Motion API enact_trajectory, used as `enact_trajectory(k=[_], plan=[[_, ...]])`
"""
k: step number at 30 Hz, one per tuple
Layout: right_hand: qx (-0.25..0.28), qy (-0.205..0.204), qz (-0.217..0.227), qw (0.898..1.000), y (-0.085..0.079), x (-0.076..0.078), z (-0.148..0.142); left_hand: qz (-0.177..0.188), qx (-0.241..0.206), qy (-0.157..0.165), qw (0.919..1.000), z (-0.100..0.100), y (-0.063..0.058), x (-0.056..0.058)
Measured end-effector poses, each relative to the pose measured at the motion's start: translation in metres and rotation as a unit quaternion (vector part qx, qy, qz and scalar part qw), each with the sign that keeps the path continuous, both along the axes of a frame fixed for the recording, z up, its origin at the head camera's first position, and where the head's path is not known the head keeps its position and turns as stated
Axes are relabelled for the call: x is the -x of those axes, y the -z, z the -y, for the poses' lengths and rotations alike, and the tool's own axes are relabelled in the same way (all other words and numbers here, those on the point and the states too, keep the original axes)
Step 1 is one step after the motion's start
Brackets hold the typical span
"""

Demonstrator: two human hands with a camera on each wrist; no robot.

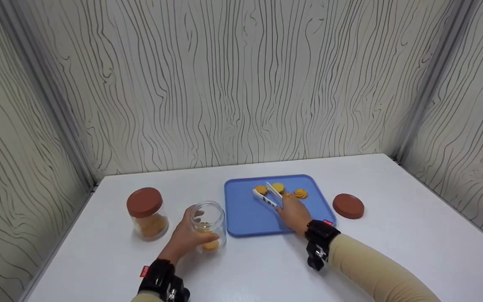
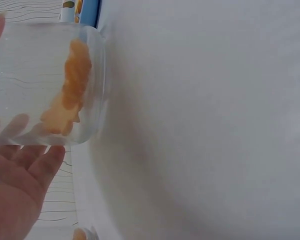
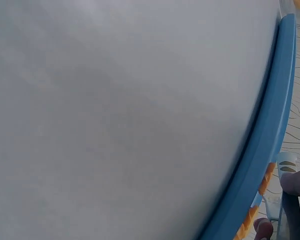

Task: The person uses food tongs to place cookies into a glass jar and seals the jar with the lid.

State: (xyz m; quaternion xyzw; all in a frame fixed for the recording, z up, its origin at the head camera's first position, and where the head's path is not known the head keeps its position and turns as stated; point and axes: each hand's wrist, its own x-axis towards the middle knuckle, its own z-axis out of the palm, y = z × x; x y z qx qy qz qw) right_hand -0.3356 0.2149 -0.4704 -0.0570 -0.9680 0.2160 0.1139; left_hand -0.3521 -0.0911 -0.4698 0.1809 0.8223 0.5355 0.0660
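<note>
My left hand (image 1: 188, 235) grips an uncapped clear jar (image 1: 221, 230) at the tray's left side, thumb in front and fingers behind. Several ridged cookies (image 2: 76, 80) lie at the jar's bottom in the left wrist view. My right hand (image 1: 295, 214) holds white tongs (image 1: 265, 198) with dark marks over the blue tray (image 1: 245, 218). The tongs' tips are spread around a round orange cookie (image 1: 260, 190). Beside it lie a yellow cookie (image 1: 278, 187) and a swirled cookie (image 1: 300, 193); another is partly hidden by my right hand.
A second jar (image 1: 151, 228) with cookies and a brown lid (image 1: 144, 202) stands left of my left hand. Another brown lid (image 1: 348, 205) lies on the white table (image 1: 409, 222) right of the tray. Wood-grain patterned panels (image 1: 241, 92) rise behind and at both sides.
</note>
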Motion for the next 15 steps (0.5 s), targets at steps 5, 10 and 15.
enact_trajectory(k=[5,10,15], plan=[[0.009,0.011,0.027,1.000,-0.001,0.005,0.001,0.007,0.004,-0.001,1.0000,0.000,-0.001,-0.001],[-0.011,0.010,0.022,1.000,0.001,0.009,0.002,0.009,0.004,0.002,0.9999,0.000,0.001,0.001],[-0.031,0.006,0.015,0.999,0.003,0.012,0.003,0.005,0.003,0.007,1.0000,0.001,0.001,0.001]])
